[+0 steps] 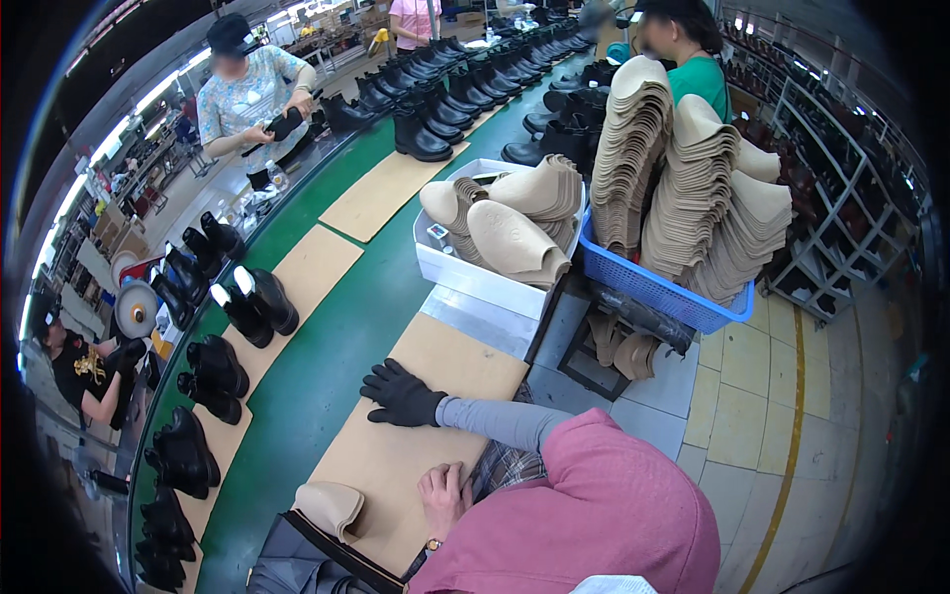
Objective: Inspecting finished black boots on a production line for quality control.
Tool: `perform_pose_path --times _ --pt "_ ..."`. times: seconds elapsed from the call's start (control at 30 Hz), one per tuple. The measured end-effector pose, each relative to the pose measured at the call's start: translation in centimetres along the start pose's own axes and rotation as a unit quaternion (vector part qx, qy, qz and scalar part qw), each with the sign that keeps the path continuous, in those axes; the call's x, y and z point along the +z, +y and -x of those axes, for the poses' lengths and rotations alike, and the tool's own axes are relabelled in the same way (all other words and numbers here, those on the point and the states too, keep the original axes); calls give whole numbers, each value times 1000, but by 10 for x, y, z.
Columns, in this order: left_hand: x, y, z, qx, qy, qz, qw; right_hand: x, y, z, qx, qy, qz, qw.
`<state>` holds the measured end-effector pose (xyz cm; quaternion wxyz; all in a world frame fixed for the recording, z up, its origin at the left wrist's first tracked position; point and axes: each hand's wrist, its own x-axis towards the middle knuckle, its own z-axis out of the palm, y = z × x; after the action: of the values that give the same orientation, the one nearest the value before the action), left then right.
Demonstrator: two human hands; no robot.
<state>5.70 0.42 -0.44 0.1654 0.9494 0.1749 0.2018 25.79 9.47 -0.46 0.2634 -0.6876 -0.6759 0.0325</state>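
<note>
The grey-sleeved right arm (500, 419) stretches from the shoulder (614, 465) over the desk (386, 475), elbow fairly straight. The right hand (404, 394), gloved in black, lies palm down near the desk's far edge, fingers spread. The left hand (442, 498) is bare, closer to the body by the near edge, its fingers bent; the palm is hidden. Above the left wrist (432, 544), most of the forearm is out of sight.
</note>
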Motion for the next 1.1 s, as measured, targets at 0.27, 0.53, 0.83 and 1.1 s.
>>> perform_pose_path --times 0.27,0.53,0.83,1.1 --pt "-2 3 -3 4 2 -1 1000 1 2 0 1 6 13 1000" --pt "-4 3 -3 4 -9 -6 1000 5 -4 -14 49 1 9 999" --pt "-2 -2 -1 20 1 -10 1000 -7 -11 -21 67 4 -14 998" --pt "-1 -1 -1 20 6 -7 1000 1 -8 -22 57 32 -21 998"
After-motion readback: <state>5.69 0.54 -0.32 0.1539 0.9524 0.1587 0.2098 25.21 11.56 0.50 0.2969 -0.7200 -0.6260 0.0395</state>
